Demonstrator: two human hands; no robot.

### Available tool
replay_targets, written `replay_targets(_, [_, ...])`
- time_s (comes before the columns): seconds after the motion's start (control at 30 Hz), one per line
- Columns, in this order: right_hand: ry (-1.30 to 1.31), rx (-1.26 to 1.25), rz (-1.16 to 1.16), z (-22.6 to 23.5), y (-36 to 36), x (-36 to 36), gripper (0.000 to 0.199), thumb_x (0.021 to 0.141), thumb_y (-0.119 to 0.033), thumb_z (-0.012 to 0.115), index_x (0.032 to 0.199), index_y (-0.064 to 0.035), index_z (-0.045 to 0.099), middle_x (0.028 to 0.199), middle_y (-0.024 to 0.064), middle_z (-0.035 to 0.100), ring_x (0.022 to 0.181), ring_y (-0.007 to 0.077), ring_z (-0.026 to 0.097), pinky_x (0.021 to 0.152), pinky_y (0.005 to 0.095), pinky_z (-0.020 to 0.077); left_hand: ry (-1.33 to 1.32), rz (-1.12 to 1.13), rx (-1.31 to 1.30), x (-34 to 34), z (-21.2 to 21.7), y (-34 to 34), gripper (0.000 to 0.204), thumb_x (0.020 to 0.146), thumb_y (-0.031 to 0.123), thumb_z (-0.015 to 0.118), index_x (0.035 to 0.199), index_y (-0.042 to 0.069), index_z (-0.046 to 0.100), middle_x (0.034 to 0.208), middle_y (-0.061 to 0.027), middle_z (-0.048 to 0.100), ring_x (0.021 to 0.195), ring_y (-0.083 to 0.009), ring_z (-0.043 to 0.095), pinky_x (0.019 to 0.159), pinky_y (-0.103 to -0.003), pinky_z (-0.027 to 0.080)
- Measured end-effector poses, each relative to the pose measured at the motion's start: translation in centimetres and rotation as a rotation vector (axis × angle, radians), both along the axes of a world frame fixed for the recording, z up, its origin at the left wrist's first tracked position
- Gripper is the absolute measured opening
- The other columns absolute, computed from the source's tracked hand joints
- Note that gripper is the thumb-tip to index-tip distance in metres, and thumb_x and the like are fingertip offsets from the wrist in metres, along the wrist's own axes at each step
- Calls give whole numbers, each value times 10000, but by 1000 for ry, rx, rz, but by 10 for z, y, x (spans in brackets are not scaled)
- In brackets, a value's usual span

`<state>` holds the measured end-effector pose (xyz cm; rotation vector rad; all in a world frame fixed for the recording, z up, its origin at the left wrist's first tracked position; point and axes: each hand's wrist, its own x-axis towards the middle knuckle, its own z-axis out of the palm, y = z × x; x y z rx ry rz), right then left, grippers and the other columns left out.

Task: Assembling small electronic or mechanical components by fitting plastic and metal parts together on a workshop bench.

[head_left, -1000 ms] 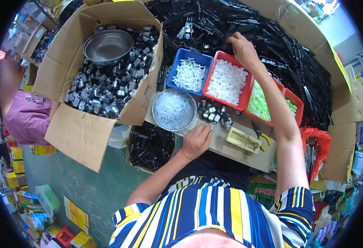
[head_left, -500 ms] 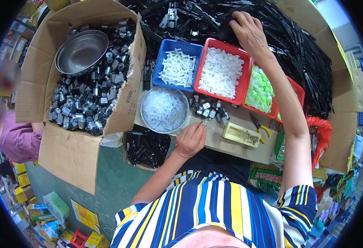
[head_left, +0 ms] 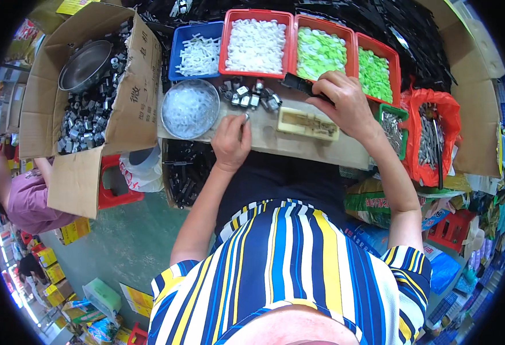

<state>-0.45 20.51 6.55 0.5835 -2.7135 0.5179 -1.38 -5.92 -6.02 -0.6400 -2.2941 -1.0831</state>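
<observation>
Head view: the right hand [head_left: 347, 106] has come back from the black heap [head_left: 405, 37] beyond the trays, where it reached half a second ago, and is now over the worktable [head_left: 347, 152]. Its thumb and bent fingers pinch the right end of a long black part [head_left: 298, 84], which juts out to the left just in front of the red trays [head_left: 256, 74] and above the cream block [head_left: 298, 127], apart from it. The left hand [head_left: 231, 142] has stayed low by the table's near edge, thumb and forefinger pressed together on a small silvery piece [head_left: 246, 117], too small to make out further. Between the two hands the cream block lies as before, and the little metal-cased parts [head_left: 242, 92] are heaped behind it to the left, right of the round bowl [head_left: 164, 118]. The whole scene sits higher in the picture than earlier, bringing the red bag [head_left: 418, 118] and green tray [head_left: 404, 114] into fuller sight.
</observation>
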Motion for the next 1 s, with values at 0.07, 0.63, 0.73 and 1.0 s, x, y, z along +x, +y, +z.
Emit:
replay_targets(0.07, [-56, -47, 13, -2, 4, 11, 189, 796, -175, 737, 833, -52, 598, 841, 80, 590, 860, 266, 599, 732, 400, 452, -3, 27, -14, 6, 2, -1, 195, 791, 33, 697, 978, 50, 646, 893, -105, 613, 731, -289, 632, 619, -366, 504])
replay_targets(0.63, [12, -149, 31, 27, -42, -66, 302, 854, -151, 698, 1093, 21, 627, 976, 169, 626, 881, 338, 633, 760, 417, 508, -36, 55, 4, 8, 5, 2, 189, 779, 64, 736, 953, 52, 663, 867, -82, 623, 703, -264, 635, 599, -355, 501])
replay_targets(0.73, [-25, -119, 32, 20, -38, -57, 302, 847, -149, 703, 1087, 19, 629, 961, 176, 623, 885, 351, 629, 767, 427, 506, -3, 38, 14, 7, 3, 3, 189, 774, 55, 738, 949, 51, 665, 870, -82, 629, 702, -263, 639, 604, -352, 506])
replay_targets(1.0, [-92, -136, 68, 1, -8, 9, 380, 808, -115, 718, 1158, -39, 592, 954, 144, 634, 907, 334, 611, 779, 422, 490, -54, 1, 69, 5, 5, 1, 205, 794, 37, 734, 988, 37, 667, 921, -114, 656, 778, -286, 655, 671, -351, 521])
